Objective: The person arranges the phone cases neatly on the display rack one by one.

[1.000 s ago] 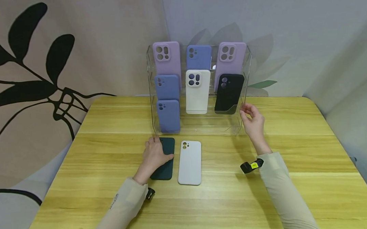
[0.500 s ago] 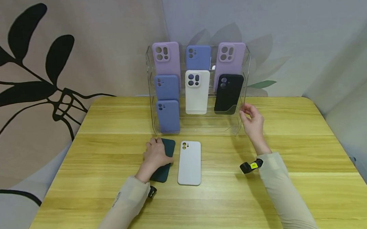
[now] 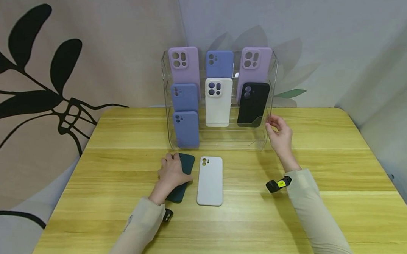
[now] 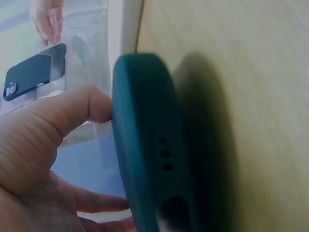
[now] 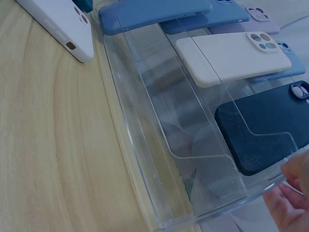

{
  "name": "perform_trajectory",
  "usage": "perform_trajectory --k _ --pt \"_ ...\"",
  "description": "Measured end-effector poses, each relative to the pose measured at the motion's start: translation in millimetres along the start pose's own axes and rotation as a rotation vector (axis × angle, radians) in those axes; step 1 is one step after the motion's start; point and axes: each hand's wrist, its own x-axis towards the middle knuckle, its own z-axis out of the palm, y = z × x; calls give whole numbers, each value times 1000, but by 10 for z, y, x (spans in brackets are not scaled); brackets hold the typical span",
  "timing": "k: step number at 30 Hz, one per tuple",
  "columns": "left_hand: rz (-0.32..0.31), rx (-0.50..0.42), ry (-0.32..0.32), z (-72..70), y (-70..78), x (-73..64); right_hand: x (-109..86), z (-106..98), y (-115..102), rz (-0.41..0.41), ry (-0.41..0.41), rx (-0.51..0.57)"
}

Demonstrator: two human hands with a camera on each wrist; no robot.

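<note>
My left hand [image 3: 172, 173] grips a dark green phone case [image 3: 188, 163], thumb at its right edge and fingers toward its far left side. In the left wrist view the green case [image 4: 145, 96] shows its bottom edge with small holes, a shadow beside it on the wood. Right of it lies a white phone case [image 3: 210, 181], cutouts at the far end. A clear acrylic tiered stand [image 3: 224, 141] rises behind both. At the stand's right side edge, my right hand [image 3: 280, 135] pinches the panel between thumb and fingers, near a black phone case [image 3: 253, 104].
On the stand lean purple cases [image 3: 185, 69], several blue cases [image 3: 187, 129] and a white case with a large camera cutout [image 3: 219, 107]. The wooden table [image 3: 248, 223] meets a patterned wall covering [image 3: 128, 50] at the back.
The green case has turned slightly clockwise under my left hand, its near end shifting left and toward me. My right hand stays at the stand's edge.
</note>
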Motion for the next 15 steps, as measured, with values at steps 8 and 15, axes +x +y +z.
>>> perform_trajectory --k 8,15 --pt "75 -12 69 -85 128 -60 4 3 -1 9 -3 6" --pt "132 -44 107 -169 246 -113 0 4 1 1 -2 22"
